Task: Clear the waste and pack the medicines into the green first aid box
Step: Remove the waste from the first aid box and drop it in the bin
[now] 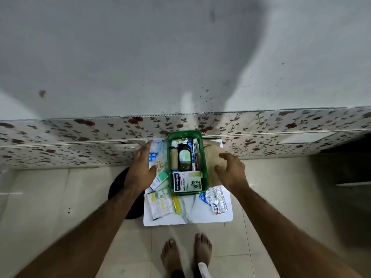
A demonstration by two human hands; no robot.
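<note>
The green first aid box (205,167) stands on a small white marble-pattern table (192,213). Inside it lie a dark brown bottle (184,157), a beige bandage roll (173,160), a Hansaplast carton (187,181) and a tube. My left hand (141,169) hovers open left of the box, over a blue blister strip (153,156) and loose tablets. A small green-white carton (159,179) lies beside it. My right hand (230,171) hovers open right of the box, above a brown paper piece (211,155). Sachets (160,203) lie front left, a silver foil strip (217,198) front right.
A dark round object (118,185) sits on the tiled floor left of the table. A floral-tiled wall base (80,141) runs behind the table. My bare feet (186,255) stand in front of the table. A dark area lies at the right.
</note>
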